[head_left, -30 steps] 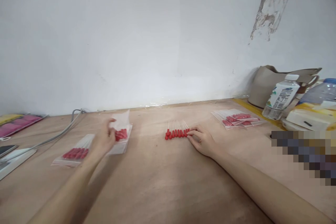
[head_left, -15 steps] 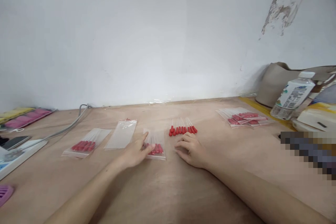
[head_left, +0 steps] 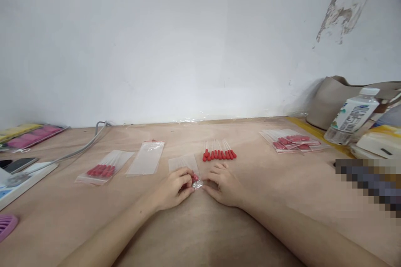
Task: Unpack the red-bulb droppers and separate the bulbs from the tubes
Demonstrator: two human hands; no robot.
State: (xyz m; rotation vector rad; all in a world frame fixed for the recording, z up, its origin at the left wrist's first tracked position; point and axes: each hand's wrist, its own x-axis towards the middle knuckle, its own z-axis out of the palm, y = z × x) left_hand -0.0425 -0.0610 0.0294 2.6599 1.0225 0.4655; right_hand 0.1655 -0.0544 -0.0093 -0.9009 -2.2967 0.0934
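Observation:
In the head view, a clear zip bag [head_left: 182, 161] of red-bulbed droppers lies in front of me. My left hand [head_left: 176, 187] has its fingers curled over the bag's near end, hiding part of the bulbs. At that end's right corner, my right hand [head_left: 224, 185] brings thumb and fingers together on the plastic. Just beyond the right hand is a row of loose droppers [head_left: 219, 155], red bulbs toward me, thin clear stems pointing away. Left of my hands lie a flat zip bag without droppers [head_left: 145, 158] and a filled one [head_left: 102, 170].
Several filled bags [head_left: 294, 140] are piled at the right. Behind them stand a bottle [head_left: 354, 114] and a grey-brown bag [head_left: 326, 100]. On the left are a power strip [head_left: 28, 183] with a grey cable [head_left: 78, 154], a phone [head_left: 21, 165] and pink and yellow items [head_left: 37, 135].
My left hand has slid from the bag's left side to its near end, and its fingers have curled. My right hand has moved slightly left to the bag's corner.

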